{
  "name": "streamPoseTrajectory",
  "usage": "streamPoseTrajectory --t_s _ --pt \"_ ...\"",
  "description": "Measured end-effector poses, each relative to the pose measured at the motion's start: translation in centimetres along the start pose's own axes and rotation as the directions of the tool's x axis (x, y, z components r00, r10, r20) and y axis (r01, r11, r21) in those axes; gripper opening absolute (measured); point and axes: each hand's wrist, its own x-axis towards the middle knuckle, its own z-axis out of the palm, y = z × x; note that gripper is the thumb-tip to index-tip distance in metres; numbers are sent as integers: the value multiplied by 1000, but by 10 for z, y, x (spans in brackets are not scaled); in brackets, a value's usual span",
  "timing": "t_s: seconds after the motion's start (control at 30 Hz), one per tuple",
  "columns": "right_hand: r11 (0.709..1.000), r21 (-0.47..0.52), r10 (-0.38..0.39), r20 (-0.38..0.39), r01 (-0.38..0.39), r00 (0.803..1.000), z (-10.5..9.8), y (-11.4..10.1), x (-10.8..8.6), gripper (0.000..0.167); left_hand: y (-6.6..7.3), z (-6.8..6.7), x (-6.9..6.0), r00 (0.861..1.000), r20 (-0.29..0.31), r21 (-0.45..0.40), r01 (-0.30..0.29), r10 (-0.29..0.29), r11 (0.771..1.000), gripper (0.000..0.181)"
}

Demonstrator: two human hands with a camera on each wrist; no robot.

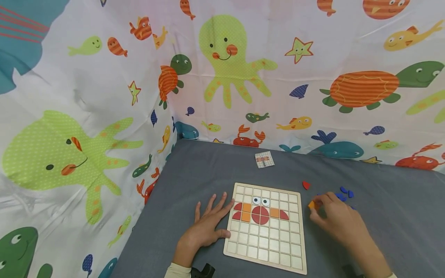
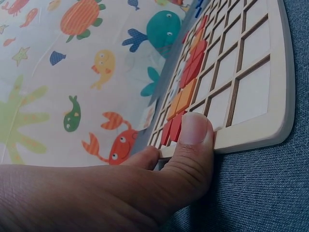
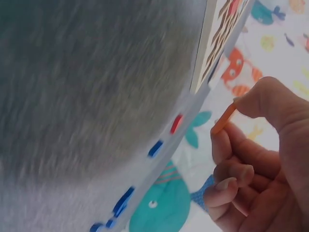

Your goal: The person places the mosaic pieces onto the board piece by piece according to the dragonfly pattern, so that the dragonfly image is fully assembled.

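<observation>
A square wooden grid board [image 1: 263, 243] lies on the grey cloth. Set in it are two eye tiles [image 1: 256, 200], a circle of red quarter pieces [image 1: 260, 215], orange squares [image 1: 246, 208] and smaller red quarter pieces [image 1: 284, 215] towards both sides. My left hand [image 1: 208, 226] rests at the board's left edge, fingers spread, with the thumb [image 2: 195, 130] on the rim. Right of the board, my right hand [image 1: 335, 218] pinches an orange tile [image 3: 224, 118] between thumb and index finger, raised off the cloth in the right wrist view.
A loose red piece [image 1: 306, 185] lies beyond the board's right side. Several blue pieces [image 1: 343, 190] are scattered behind the right hand, which partly hides them. A small printed pattern card [image 1: 264, 159] lies behind the board. Sea-animal curtains [image 1: 271, 96] stand at the back and left.
</observation>
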Motion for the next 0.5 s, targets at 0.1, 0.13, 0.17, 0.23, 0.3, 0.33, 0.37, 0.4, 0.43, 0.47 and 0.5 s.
streamPoseTrajectory --t_s 0.1,0.13,0.17,0.23,0.3,0.33,0.37,0.4,0.43,0.47,0.5 --pt "998 -1 -58 -19 58 998 5 -11 0 28 0 0 0 1000 0 -3 -3 3 1000 100" --pt "997 0 -80 -26 80 996 7 -14 1 26 0 -1 0 1000 0 -3 -4 4 1000 100" --pt "995 1 -100 -35 100 994 8 -16 1 25 1 -1 0 1000 0 -1 -5 5 1000 100" --pt "991 0 -134 -51 135 990 10 -22 0 23 1 -1 -1 1000 0 2 -5 5 1000 101" --pt "986 2 -167 -64 168 984 13 -27 0 21 1 0 -1 1000 0 3 -5 5 1000 100" --pt "983 2 -181 -69 181 981 14 -30 0 21 2 0 -1 1000 0 2 -6 6 1000 100" --pt "981 3 -191 -69 192 979 15 -32 0 21 1 0 -1 1000 -1 3 -5 5 1000 100" --pt "980 1 -200 -67 200 978 16 -35 0 22 1 0 -1 1000 -1 2 -4 4 1000 100" --pt "978 2 -208 -65 208 976 17 -38 0 22 1 1 -1 1000 -2 5 -2 2 1000 100" --pt "976 0 -216 -61 217 974 18 -40 0 22 1 1 0 1000 -2 5 -1 1 1000 100" --pt "975 -4 -223 -58 224 973 19 -42 0 23 2 1 0 1000 -1 7 2 -2 1000 100"
